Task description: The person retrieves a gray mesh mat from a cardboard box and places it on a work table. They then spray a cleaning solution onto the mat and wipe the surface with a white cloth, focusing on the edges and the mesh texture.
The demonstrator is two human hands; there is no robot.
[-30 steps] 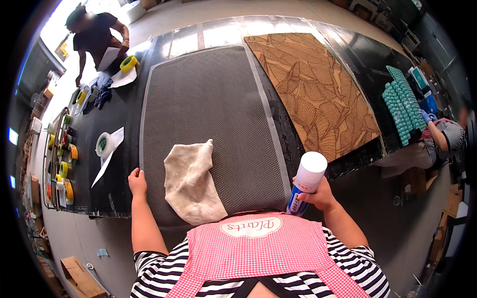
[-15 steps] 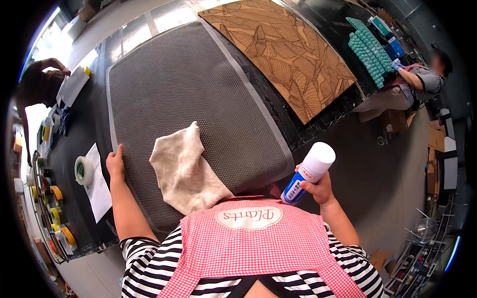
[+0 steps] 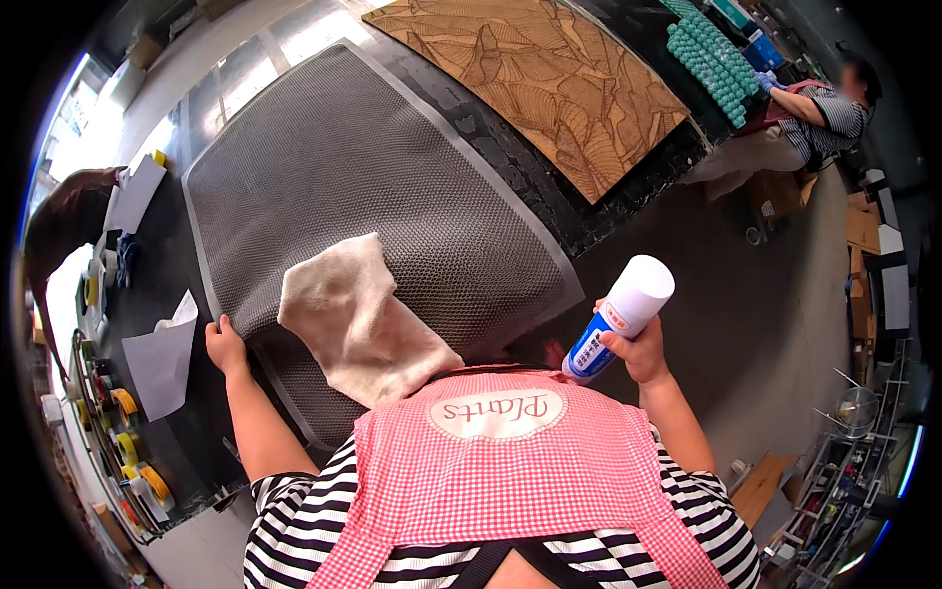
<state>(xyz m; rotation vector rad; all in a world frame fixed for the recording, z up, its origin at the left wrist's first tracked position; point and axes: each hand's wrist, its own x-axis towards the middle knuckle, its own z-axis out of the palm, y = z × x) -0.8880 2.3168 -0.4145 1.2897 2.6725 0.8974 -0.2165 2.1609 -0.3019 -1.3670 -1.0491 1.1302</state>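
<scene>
A dark grey mat (image 3: pixel 363 167) with a woven-looking surface and lighter border lies on the black table, its near part bent into a raised fold. My left hand (image 3: pixel 227 346) is closed on the mat's left edge, thumb on top. In my right hand (image 3: pixel 640 348) is a blue-and-white spray can (image 3: pixel 595 346) with a white cap, tilted up and to the right, just off the mat's near right corner. A crumpled beige cloth (image 3: pixel 343 309) rests over the near part of the mat, reaching to my pink checked apron (image 3: pixel 510 481).
Beyond the mat lies a brown leaf-patterned panel (image 3: pixel 549 88). White paper (image 3: pixel 167 363) and several tape rolls (image 3: pixel 126 401) line the left side. A co-worker (image 3: pixel 805 113) in blue gloves handles green bumpy material (image 3: pixel 711 69) at the far right; another person (image 3: pixel 74 221) stands left.
The mat's near part has risen into a fold as my left hand grips its edge. The paper at left has shifted, and the tape roll on it no longer shows. The can stays held.
</scene>
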